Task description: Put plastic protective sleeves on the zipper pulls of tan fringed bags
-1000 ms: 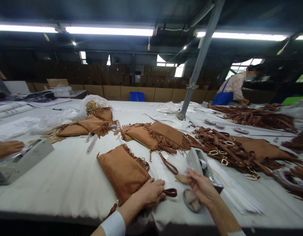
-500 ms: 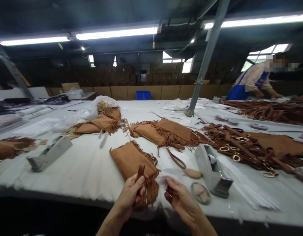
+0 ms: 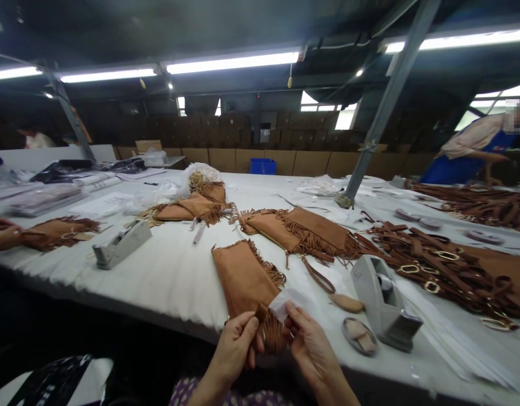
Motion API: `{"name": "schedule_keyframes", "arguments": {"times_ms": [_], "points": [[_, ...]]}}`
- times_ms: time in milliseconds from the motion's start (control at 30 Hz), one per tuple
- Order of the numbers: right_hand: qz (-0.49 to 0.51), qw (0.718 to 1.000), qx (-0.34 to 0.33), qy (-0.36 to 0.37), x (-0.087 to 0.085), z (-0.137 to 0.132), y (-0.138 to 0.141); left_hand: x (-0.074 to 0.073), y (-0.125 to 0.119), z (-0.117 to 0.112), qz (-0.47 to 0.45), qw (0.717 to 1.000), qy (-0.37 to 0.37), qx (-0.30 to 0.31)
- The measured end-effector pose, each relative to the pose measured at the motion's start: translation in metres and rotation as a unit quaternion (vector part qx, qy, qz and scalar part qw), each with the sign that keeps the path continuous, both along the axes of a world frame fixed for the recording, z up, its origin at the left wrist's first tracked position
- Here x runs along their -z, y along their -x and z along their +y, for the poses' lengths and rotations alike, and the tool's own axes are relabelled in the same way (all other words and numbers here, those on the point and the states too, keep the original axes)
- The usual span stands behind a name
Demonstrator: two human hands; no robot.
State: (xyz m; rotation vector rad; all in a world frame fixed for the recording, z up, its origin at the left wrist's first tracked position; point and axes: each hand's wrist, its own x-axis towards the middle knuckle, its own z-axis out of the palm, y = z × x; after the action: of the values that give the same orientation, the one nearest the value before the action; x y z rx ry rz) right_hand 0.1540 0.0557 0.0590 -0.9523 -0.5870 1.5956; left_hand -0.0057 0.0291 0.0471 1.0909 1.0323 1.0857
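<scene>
My left hand (image 3: 238,343) is closed, thumb and fingers pinching the end of a brown leather strap (image 3: 261,312). My right hand (image 3: 307,338) pinches a thin, whitish, translucent sheet (image 3: 287,301) by its lower corner. The sheet's left edge comes close to the strap end; whether they touch, I cannot tell. Under and beyond both hands lies a tan fringed suede bag (image 3: 243,276), its near end over the table edge and partly hidden by my fingers. To the right are a grey tape dispenser (image 3: 384,304), a tan oblong piece (image 3: 346,303) and a round dish (image 3: 359,336).
More fringed bags (image 3: 319,228) lie mid-table, with heaped brown straps and gold rings (image 3: 429,259) at right. A second tape dispenser (image 3: 122,243) stands left. Another person's hand (image 3: 5,235) rests by a bag at the left edge. A metal post (image 3: 389,101) rises from the table.
The view has swung left, so things appear further right. My right hand has brought the sheet up beside the strap, which now tilts lower. A co-worker's hand has appeared at far left.
</scene>
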Motion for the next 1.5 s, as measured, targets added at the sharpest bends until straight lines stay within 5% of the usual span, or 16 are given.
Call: {"name": "schedule_keyframes", "arguments": {"times_ms": [100,300,500,933,1233,1400,1500], "points": [[0.033,0.997,0.059,0.039,-0.008,-0.003,0.009,0.005,0.001,-0.001,-0.010,1.000,-0.014,-0.005],[0.006,0.999,0.045,0.013,-0.015,-0.008,0.021,0.001,0.000,-0.003,-0.049,0.997,-0.061,-0.005],[-0.004,0.999,0.028,0.016,-0.018,-0.012,0.027,-0.010,0.002,-0.008,0.013,0.996,-0.087,-0.014],[-0.124,0.988,-0.064,-0.060,-0.017,-0.016,0.024,0.004,0.007,-0.006,0.056,0.997,-0.044,0.014],[-0.233,0.951,-0.168,-0.112,-0.014,-0.018,0.020,0.000,0.019,-0.005,0.143,0.982,-0.126,0.011],[-0.284,0.941,-0.133,-0.129,-0.017,-0.021,0.025,-0.011,0.021,-0.006,0.197,0.962,-0.190,0.002],[-0.285,0.949,-0.083,-0.109,-0.023,-0.020,0.024,-0.005,0.030,-0.011,0.253,0.944,-0.210,0.028]]}}
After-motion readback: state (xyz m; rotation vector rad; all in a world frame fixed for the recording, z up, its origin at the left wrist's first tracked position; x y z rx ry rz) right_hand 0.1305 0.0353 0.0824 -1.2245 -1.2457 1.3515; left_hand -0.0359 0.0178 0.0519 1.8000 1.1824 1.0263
